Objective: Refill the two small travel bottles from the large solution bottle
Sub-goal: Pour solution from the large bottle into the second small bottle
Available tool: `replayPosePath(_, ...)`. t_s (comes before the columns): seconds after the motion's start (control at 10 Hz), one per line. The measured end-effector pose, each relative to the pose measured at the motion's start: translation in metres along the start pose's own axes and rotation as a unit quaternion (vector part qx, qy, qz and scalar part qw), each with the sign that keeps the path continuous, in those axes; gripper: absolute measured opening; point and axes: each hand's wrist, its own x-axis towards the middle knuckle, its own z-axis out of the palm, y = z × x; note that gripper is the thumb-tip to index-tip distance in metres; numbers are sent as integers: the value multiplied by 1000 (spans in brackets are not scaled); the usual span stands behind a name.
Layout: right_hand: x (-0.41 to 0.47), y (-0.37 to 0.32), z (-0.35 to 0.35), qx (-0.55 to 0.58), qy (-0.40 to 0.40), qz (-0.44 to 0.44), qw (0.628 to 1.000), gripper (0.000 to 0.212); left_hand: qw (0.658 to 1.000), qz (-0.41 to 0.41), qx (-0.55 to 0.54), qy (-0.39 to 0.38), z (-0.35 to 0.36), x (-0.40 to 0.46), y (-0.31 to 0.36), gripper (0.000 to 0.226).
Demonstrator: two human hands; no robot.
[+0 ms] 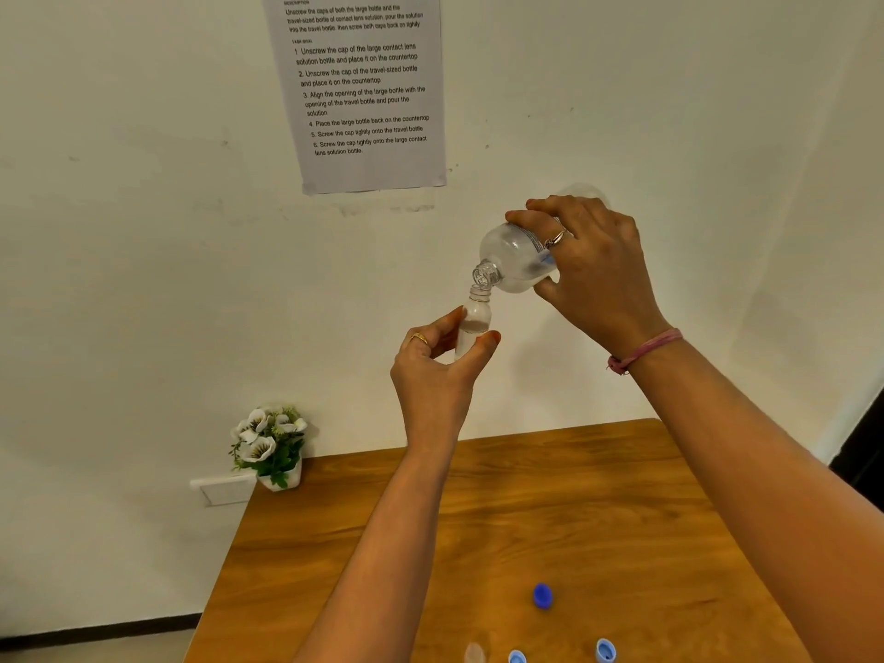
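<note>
My left hand [437, 366] holds a small clear travel bottle [476, 318] upright in front of the wall, pinched between thumb and fingers, its cap off. My right hand [593, 265] grips the large clear solution bottle [514, 260], tipped neck-down to the left, its open mouth touching the small bottle's mouth. The second small travel bottle [474, 653] stands at the bottom edge of the wooden table [598, 495], partly cut off. A dark blue cap [543, 595] and two light blue caps [516, 657] [605, 650] lie on the table.
A small white pot of artificial flowers [270, 447] sits at the table's far left corner by the wall. A printed instruction sheet [363, 88] hangs on the white wall above. A dark doorway edge [866, 452] shows at right.
</note>
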Motion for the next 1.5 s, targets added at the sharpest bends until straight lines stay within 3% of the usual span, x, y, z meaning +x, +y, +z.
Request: replayPosePath(1.5,-1,7,4,6,-1,0,1000,59,1000,-4,-7,1,7,-1,1,40)
